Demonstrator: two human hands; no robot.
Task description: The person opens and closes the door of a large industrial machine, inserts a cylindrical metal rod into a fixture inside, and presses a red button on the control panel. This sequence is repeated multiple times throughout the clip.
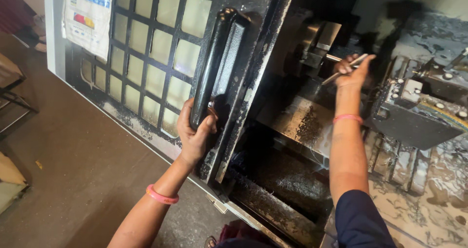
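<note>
At the machine's open door, our left hand (195, 131) grips the black door handle (217, 67), while our right hand (352, 71), reaching well inside, pinches a thin metal rod (345, 68) near the chuck (312, 45).

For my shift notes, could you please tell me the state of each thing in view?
Machine door: slid open.
Door handle: gripped by left hand.
Thin metal rod: held in right hand, inside the machine.
Machine bed: wet, strewn with metal chips.
</note>
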